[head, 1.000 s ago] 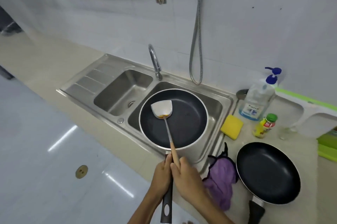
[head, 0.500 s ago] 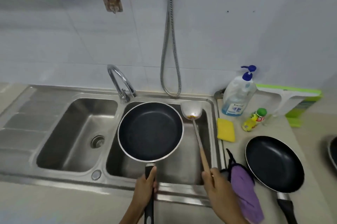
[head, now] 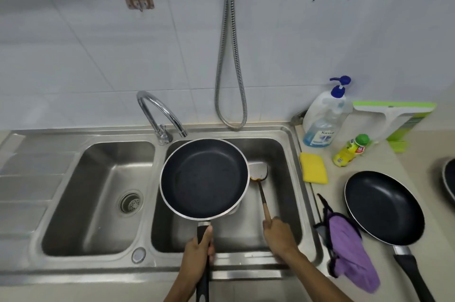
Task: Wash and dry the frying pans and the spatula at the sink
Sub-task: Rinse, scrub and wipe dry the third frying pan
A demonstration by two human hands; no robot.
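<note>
While we hold the frying pan roughly level in front of the faucet, our left grip is wrapped round its black handle, thumb laid along the top. Our right grip clasps the wooden end of the spatula. Its metal blade, smeared orange-brown at the neck, dips into the sink just right of the faucet, close beside the pan's rim. Whether the blade touches the rim or the basin floor, we cannot tell. No water runs from the faucet.

We judge the step in hand to be settling both pieces into the basin so that washing can start. To do it well, we should lay the spatula flat first and keep its metal edge off the pan's dark coating, which probably scratches easily. Then we should rest the pan under the faucet spout, which frees one grip for the tap.

The yellow sponge and the soap bottle stand on the tabletop to the right of the faucet, within easy reach. The purple cloth lies nearer us for drying. A second frying pan waits farther right of the faucet.
</note>
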